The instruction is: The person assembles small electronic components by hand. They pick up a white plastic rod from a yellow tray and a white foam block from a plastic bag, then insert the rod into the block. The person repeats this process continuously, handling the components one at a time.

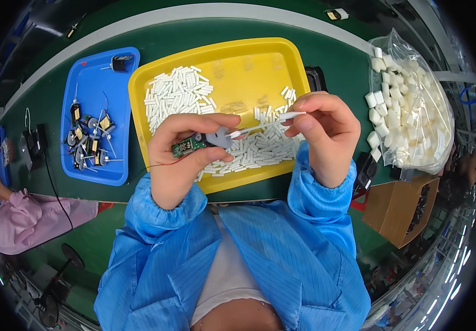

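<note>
Green circuit board point(187, 145), slim white tube point(290, 116)

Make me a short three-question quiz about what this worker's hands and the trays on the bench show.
1. True or false: the left hand holds a small green circuit board with a grey part on its end.
2. Which tray holds the loose white tubes? A) the blue tray B) the yellow tray C) the cardboard box
3. Fill in: the right hand pinches a thin white ____ toward the board.

Key
1. True.
2. B; the blue tray holds small wired parts instead.
3. Tube, as far as the picture shows; a clear bag of chunkier white pieces sits to the right.
</note>
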Motion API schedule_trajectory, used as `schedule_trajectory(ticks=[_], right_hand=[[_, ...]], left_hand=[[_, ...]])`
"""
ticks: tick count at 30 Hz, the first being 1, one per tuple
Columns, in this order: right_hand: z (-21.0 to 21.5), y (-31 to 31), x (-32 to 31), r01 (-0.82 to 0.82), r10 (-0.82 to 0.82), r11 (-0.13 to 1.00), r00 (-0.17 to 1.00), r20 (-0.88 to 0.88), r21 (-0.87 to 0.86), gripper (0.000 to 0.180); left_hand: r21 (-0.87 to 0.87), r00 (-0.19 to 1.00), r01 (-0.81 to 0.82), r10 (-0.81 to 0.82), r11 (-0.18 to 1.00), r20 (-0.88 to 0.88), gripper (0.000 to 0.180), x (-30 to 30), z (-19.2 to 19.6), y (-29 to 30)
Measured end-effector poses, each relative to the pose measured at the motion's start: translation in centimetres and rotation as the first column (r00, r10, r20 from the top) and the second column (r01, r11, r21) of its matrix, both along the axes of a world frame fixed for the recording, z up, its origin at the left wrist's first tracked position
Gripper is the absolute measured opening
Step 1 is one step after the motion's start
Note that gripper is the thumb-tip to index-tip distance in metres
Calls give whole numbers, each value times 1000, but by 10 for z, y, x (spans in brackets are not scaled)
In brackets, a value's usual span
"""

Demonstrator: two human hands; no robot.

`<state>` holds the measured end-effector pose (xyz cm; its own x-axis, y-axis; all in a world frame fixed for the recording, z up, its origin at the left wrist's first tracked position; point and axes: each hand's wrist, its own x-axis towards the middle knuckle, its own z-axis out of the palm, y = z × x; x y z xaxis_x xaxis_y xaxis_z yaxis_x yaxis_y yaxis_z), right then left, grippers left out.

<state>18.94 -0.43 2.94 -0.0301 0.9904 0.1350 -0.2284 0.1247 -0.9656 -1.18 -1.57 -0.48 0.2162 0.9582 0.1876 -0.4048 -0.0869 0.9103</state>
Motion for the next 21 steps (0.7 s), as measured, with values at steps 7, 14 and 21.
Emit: schedule_trajectory(ticks=[7,14,21], right_hand=[[-5,-4,13,40,-41,999,998,-47,-23,17],[-10,-6,17,-56,62,995,995,75,-81,13],[-10,0,17,-134,132,991,926,355,-18,8]], left_hand=[[-11,998,32,-32,999,-52,31,6,0,1],[2,997,68,-68,998,-38,27,17,2,2],[160,964,100,-56,982,-260,26,23,10,7]])
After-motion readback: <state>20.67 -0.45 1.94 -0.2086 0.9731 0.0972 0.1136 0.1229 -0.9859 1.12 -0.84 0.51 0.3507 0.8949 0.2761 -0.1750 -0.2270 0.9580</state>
